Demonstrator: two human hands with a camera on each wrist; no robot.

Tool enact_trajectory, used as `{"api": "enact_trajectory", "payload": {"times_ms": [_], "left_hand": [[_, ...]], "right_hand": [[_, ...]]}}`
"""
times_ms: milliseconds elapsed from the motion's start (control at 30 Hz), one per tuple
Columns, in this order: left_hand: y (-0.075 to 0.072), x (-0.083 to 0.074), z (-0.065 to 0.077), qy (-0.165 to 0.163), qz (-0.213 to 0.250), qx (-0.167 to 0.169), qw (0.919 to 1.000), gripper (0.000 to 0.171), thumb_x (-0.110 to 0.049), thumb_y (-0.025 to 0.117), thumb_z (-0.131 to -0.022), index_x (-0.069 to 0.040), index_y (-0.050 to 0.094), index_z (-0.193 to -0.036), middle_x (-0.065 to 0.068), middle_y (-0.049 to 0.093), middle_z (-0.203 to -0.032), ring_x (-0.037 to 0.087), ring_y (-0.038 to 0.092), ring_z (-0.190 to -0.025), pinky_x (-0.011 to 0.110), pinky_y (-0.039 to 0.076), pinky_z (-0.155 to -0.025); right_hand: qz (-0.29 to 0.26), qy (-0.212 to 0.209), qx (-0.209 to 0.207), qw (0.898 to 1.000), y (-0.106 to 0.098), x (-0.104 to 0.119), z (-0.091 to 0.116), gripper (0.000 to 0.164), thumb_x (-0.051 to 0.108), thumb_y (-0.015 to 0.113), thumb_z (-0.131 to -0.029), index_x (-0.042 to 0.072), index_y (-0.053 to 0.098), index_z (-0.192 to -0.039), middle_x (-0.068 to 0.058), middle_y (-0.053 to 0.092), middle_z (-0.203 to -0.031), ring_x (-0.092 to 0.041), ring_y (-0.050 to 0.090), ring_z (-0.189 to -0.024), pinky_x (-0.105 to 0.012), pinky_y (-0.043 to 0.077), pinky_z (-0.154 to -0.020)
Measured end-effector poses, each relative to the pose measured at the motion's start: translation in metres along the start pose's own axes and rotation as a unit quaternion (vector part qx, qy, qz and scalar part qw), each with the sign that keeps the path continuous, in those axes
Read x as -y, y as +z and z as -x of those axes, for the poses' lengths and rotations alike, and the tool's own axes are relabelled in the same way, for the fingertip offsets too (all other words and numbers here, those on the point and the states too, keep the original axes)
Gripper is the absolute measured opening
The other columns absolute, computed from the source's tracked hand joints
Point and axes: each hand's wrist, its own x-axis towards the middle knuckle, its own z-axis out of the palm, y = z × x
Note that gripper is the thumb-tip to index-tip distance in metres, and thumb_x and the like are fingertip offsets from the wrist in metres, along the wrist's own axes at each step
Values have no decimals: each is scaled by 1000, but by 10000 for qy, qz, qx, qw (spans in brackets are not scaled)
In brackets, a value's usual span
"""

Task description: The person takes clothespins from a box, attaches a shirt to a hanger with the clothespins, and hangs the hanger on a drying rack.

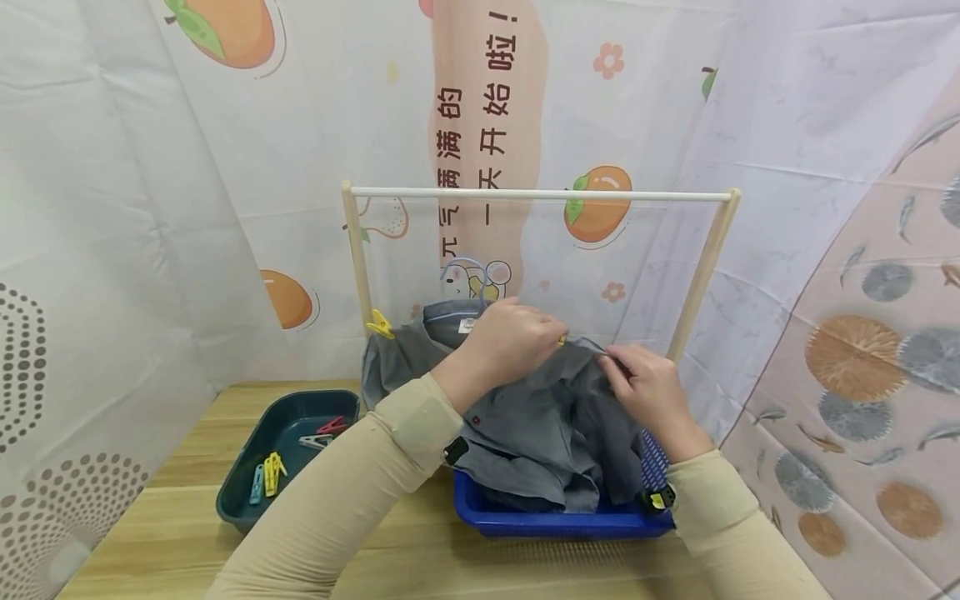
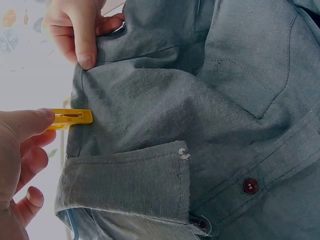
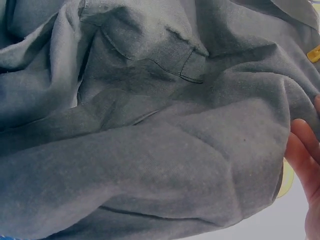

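Note:
A grey button-up shirt is draped on a light blue hanger, its lower part lying in the blue basin. My left hand pinches a yellow clothespin at the shirt's shoulder edge, beside the collar. Farther along that shoulder, my right hand pinches the cloth between thumb and fingers; its thumb lies on top in the left wrist view. On the opposite shoulder sits another yellow clothespin. In the right wrist view, the grey sleeve hangs in folds beside my fingers.
Behind the shirt stands a rack with wooden posts and a white rod. A dark green basin at left on the wooden table holds several clothespins. Printed curtains hang around the table.

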Motion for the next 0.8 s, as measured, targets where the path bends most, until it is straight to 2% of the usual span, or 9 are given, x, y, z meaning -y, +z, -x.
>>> {"api": "enact_trajectory", "payload": {"times_ms": [167,567,800], "left_hand": [[3,-1,2,-172,107,231,9995,14,-19,71,-97,-15,76,-109,-5,76,-97,10,69,-74,28,48,-60],[6,-5,3,-140,151,115,9997,21,-20,72,-96,-14,74,-116,-3,74,-104,11,65,-69,29,50,-61],[4,-3,6,-184,250,287,9991,32,-22,71,-97,-14,70,-127,-2,71,-118,11,68,-80,28,50,-63]], "right_hand": [[-36,-25,-36,10000,1,1,0,12,4,79,-86,-1,76,-97,-16,74,-89,-31,71,-77,-49,57,-64],[-157,95,-29,9998,2,2,-1,10,4,77,-86,0,76,-96,-16,73,-87,-31,70,-74,-50,57,-62],[-106,33,-7,9999,2,1,-3,9,4,77,-87,1,76,-95,-15,73,-87,-31,70,-73,-49,56,-61]]}}
